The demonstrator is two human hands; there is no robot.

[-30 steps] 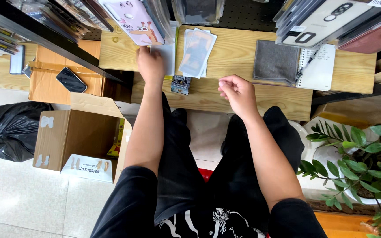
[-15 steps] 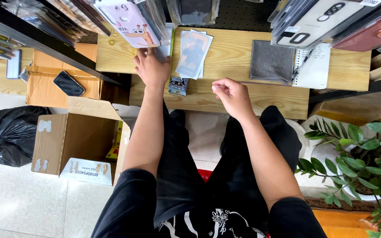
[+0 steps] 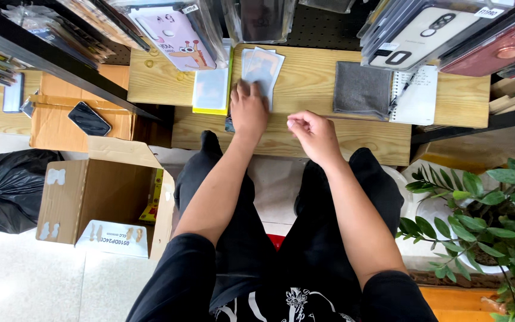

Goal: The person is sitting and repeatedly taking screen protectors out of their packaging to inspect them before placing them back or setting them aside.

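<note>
My left hand (image 3: 249, 108) lies flat on the wooden table (image 3: 311, 71), fingertips on the near edge of a small stack of clear plastic packets (image 3: 263, 64). A white packet with a yellow edge (image 3: 211, 89) lies just left of that hand. My right hand (image 3: 315, 133) hovers over the table's front edge, to the right of the left hand, fingers curled in with thumb against them; nothing shows in it. A small dark item by my left wrist is mostly hidden.
A grey cloth (image 3: 362, 89) and a spiral notebook (image 3: 417, 95) lie on the table's right. Packaged phone cases (image 3: 177, 36) hang above. An open cardboard box (image 3: 99, 200), a black rubbish bag (image 3: 4, 188) and a potted plant (image 3: 490, 209) stand on the floor.
My left hand has slid right from the white packet onto the near edge of the clear packets. My right hand has stayed by the table's front edge.
</note>
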